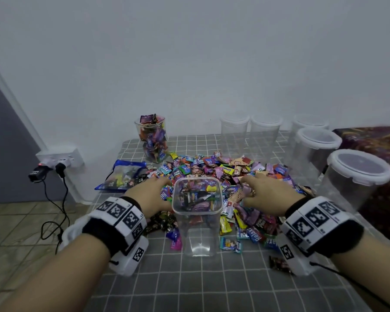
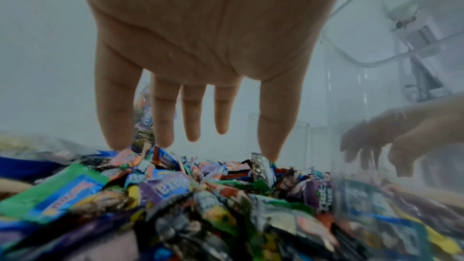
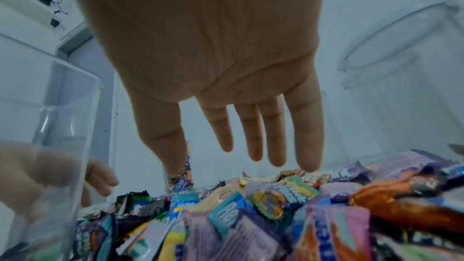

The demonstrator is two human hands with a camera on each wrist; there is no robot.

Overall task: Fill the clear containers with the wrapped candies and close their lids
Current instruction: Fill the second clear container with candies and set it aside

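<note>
A clear square container (image 1: 197,221) stands lidless in the middle of the table, with nothing inside it. Behind and around it lies a broad pile of wrapped candies (image 1: 223,174). My left hand (image 1: 149,197) hovers left of the container, fingers straight and spread over the candies (image 2: 175,186), holding nothing. My right hand (image 1: 268,194) is on the container's right, fingers (image 3: 253,138) extended down toward the candies (image 3: 276,205), palm empty. The container wall (image 2: 364,126) shows at the right of the left wrist view, with my other hand seen through it.
A filled lidless jar (image 1: 152,140) stands at the back left. Several clear containers with white lids (image 1: 315,140) line the back and right. A blue candy bag (image 1: 124,176) lies at left. The table's left edge drops to a tiled floor with cables (image 1: 54,199).
</note>
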